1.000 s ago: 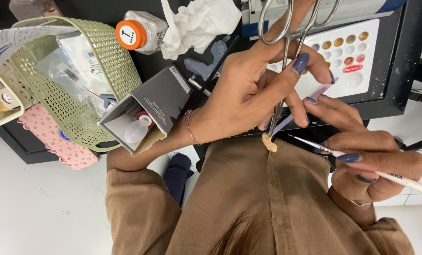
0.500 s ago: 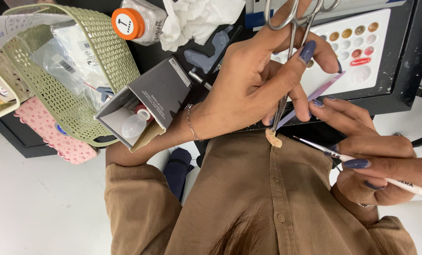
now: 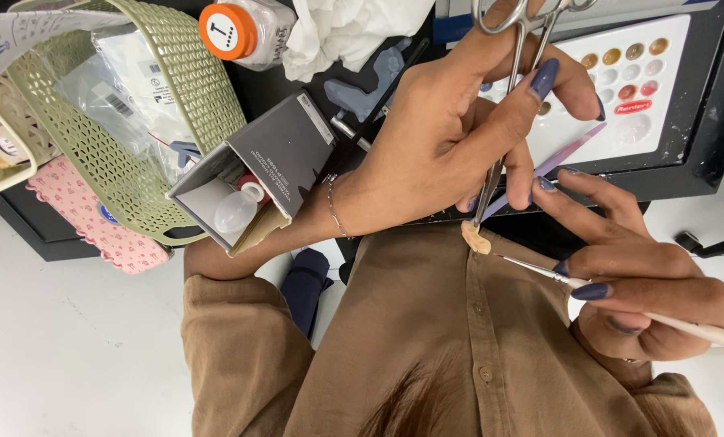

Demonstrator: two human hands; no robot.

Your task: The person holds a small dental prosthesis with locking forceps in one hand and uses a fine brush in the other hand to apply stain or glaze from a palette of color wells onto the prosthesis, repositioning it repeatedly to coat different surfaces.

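1. Since the earlier frame, moved slightly rightward and lower in view: small tooth-shaped piece (image 3: 476, 238), still clamped in the forceps (image 3: 514, 105) tips.
2. Held over the brown shirt front (image 3: 459, 340), just below the dark counter (image 3: 694, 129) edge; white floor (image 3: 70, 356) at left.
3. Left hand (image 3: 451, 154) grip: fingers pressed together through and around the forceps rings.
4. Right hand (image 3: 645, 283) grip: pinching a thin brush (image 3: 661, 317), tip touching the piece.
5. Farther out: white palette (image 3: 621, 89), grey box (image 3: 256, 174), green basket (image 3: 159, 105), orange-capped bottle (image 3: 244, 31).
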